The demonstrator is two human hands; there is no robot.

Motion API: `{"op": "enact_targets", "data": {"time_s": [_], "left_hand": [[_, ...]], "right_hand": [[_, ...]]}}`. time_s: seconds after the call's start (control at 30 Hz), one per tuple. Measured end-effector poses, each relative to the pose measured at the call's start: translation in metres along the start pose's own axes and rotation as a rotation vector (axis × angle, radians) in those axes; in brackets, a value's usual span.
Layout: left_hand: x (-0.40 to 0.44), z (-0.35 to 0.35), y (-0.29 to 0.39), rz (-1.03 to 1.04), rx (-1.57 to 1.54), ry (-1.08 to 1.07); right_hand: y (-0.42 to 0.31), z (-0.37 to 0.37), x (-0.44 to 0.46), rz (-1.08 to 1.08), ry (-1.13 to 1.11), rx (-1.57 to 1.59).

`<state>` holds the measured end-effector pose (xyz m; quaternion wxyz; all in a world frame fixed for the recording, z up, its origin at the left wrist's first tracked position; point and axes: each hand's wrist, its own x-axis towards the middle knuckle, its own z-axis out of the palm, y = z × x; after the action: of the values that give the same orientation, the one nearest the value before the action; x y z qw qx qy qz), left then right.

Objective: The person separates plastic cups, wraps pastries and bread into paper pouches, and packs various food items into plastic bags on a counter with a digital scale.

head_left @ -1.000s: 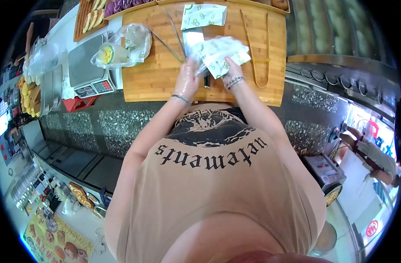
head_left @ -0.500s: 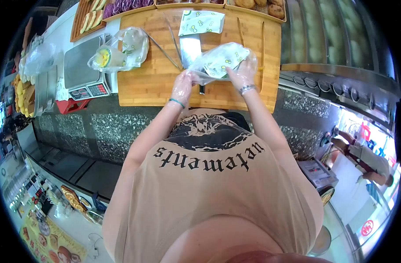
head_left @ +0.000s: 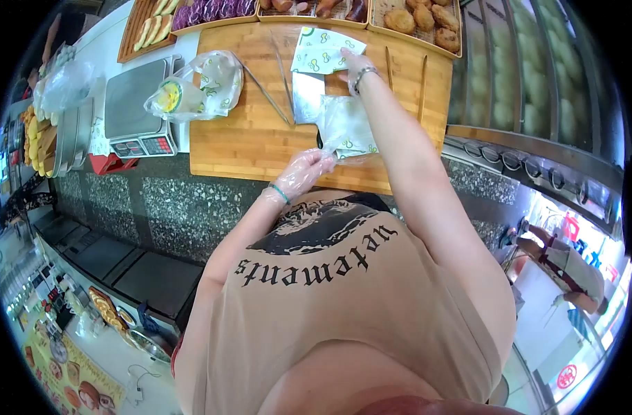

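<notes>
My left hand [head_left: 308, 170], in a clear plastic glove, pinches the gathered edge of a clear plastic bag [head_left: 338, 119] near the board's front edge. Inside that bag is a white paper bag [head_left: 357, 142] with a green print. Farther up, my right hand [head_left: 358, 67] has its fingers closed on the right edge of another printed paper bag [head_left: 319, 50]. A cleaver [head_left: 308, 93] lies between the two, its blade partly under the upper paper bag and its dark handle partly hidden by the plastic bag.
The wooden board [head_left: 254, 149] also carries tongs [head_left: 266, 93] and a filled plastic bag [head_left: 216, 83]. A scale [head_left: 140, 104] stands left. Trays of fried pieces [head_left: 399, 21] and purple food [head_left: 216, 8] line the back. Glass display racks [head_left: 530, 62] are at right. Another person [head_left: 572, 266] is far right.
My right hand has let go of the plastic bag and reached up to the other paper bag. My left hand has drawn the plastic bag nearer to me. The whole view has shifted slightly.
</notes>
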<state>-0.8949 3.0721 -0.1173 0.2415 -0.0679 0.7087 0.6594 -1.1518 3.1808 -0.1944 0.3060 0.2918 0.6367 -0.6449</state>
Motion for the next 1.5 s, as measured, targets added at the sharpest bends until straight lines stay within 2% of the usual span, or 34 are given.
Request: {"op": "enact_targets", "data": {"time_s": [0.03,0.07,0.17,0.27,0.33,0.4,0.43,0.5,0.53,0.57,0.6,0.63,0.7,0.73,0.77,0.83,0.87,0.9,0.97,1.03,1.07,1.13,1.2,1.27,1.3,1.37,1.4,1.43,1.5], "left_hand": [[-0.003,0.0,0.002,-0.027,-0.04,-0.012],[-0.003,-0.001,0.0,-0.033,-0.039,-0.013],[-0.002,-0.001,-0.009,-0.043,-0.05,0.003],[0.001,0.0,-0.004,-0.058,-0.236,0.073],[0.007,-0.009,-0.014,-0.067,-0.156,0.118],[0.007,-0.017,0.001,-0.123,-0.129,0.175],[0.011,-0.019,-0.001,-0.122,-0.129,0.167],[0.024,-0.027,-0.004,0.185,0.126,0.533],[0.03,-0.032,0.004,0.19,0.13,0.522],[0.036,-0.039,0.022,0.447,0.41,0.645],[0.038,-0.044,0.038,0.704,0.689,0.756],[0.038,-0.047,0.049,0.706,0.688,0.743],[0.037,-0.053,0.075,0.577,0.711,0.498],[0.028,-0.059,0.096,0.269,0.463,0.166],[0.027,-0.062,0.093,0.273,0.465,0.158],[0.025,-0.066,0.073,-0.134,0.088,-0.344],[0.023,-0.065,0.055,-0.119,0.007,-0.475],[0.02,-0.062,0.047,-0.119,0.012,-0.48],[0.015,-0.056,0.039,-0.139,-0.079,-0.68],[0.011,-0.053,0.061,-0.15,-0.103,-0.641],[0.01,-0.054,0.076,-0.112,-0.091,-0.642],[0.012,-0.051,0.088,0.022,0.032,-0.637],[0.002,-0.042,0.101,0.005,-0.061,-0.645],[0.0,-0.039,0.087,-0.094,-0.188,-0.652],[-0.004,-0.037,0.085,-0.093,-0.185,-0.654],[-0.017,-0.026,0.082,-0.11,-0.41,-0.545],[-0.021,-0.021,0.084,-0.08,-0.445,-0.512],[-0.023,-0.017,0.081,-0.081,-0.447,-0.513],[-0.022,-0.009,0.075,-0.057,-0.475,-0.375]], "right_hand": [[0.007,0.003,0.013,-0.059,-0.041,0.09],[0.009,0.004,0.034,-0.02,0.011,0.176],[0.004,-0.023,0.057,-0.08,0.009,0.044],[-0.018,-0.059,0.029,-0.067,-0.024,0.125],[-0.019,-0.081,0.006,-0.058,-0.036,0.172],[-0.014,-0.1,-0.022,-0.41,-0.08,-0.085],[-0.015,-0.107,-0.038,-0.41,-0.072,-0.084],[-0.029,-0.114,-0.091,-0.558,-0.115,-0.285],[-0.034,-0.116,-0.119,-0.593,-0.15,-0.372],[-0.032,-0.116,-0.134,-0.598,-0.137,-0.365],[-0.027,-0.116,-0.146,-0.619,-0.258,-0.381],[-0.02,-0.114,-0.162,-0.636,-0.381,-0.395],[-0.012,-0.099,-0.219,-0.618,-0.437,-0.387],[-0.008,-0.093,-0.239,-0.602,-0.506,-0.386],[-0.001,-0.092,-0.246,-0.603,-0.498,-0.382],[0.014,-0.091,-0.257,-0.749,-0.696,-0.629],[0.016,-0.088,-0.266,-0.752,-0.691,-0.626],[0.016,-0.084,-0.278,-0.724,-0.727,-0.655],[0.008,-0.077,-0.297,-0.696,-0.75,-0.679],[0.0,-0.068,-0.311,-1.124,-0.618,-0.995],[0.003,-0.062,-0.31,-1.361,-0.58,-0.903],[-0.007,-0.06,-0.318,-1.44,-0.538,-0.958],[-0.008,-0.062,-0.32,-1.521,-0.5,-1.01],[0.0,-0.075,-0.317,-1.584,-0.257,-1.063],[0.003,-0.079,-0.314,-1.586,-0.253,-1.063],[0.013,-0.087,-0.307,-1.626,0.104,-0.699],[0.022,-0.09,-0.305,-1.373,0.144,-0.561],[0.035,-0.092,-0.303,-1.372,0.144,-0.562],[0.06,-0.099,-0.298,-0.489,-0.345,0.3]]}}
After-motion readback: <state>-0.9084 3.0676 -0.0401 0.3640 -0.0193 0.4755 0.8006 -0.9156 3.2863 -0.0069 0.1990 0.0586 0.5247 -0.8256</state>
